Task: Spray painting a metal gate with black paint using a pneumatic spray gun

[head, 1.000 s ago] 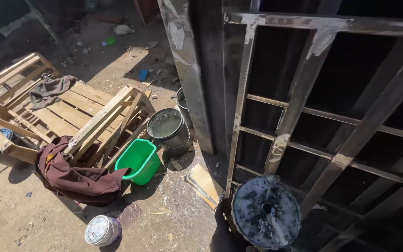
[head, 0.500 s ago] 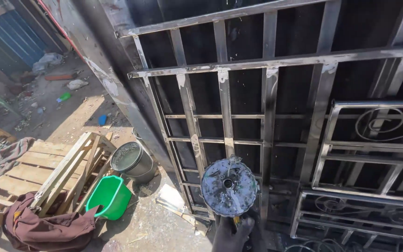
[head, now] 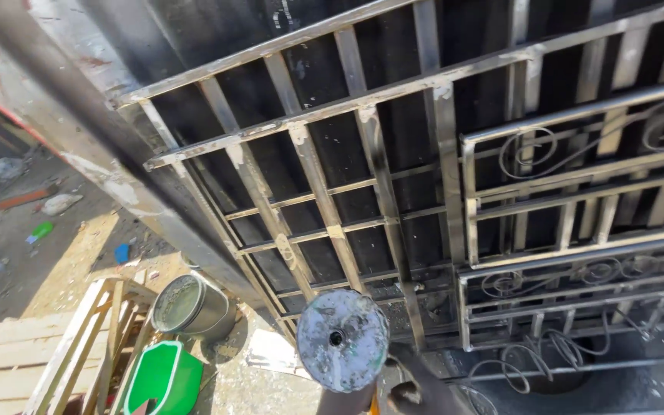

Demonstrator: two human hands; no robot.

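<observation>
A round, grey, paint-spattered disc [head: 342, 340] with a dark hole at its centre faces me at the bottom middle; it looks like the head of a hand-held power tool. My right hand [head: 418, 393], dark and partly cut off by the frame's bottom edge, grips the tool's body just right of and below the disc. The disc hangs in front of the lower bars of a bare steel window grille [head: 324, 192] that leans on a dark wall. My left hand does not show.
More steel grilles with scroll ornaments [head: 578, 200] lean to the right, with coiled cable [head: 547, 357] on the ground below. At lower left stand a grey metal bucket [head: 190, 307], a green basin [head: 164, 380] and a wooden pallet [head: 40, 361]. Litter lies farther left.
My view has swung up and to the right, from the pallet and dark cloth onto the grilles. The disc tool has stayed low in the middle and come closer.
</observation>
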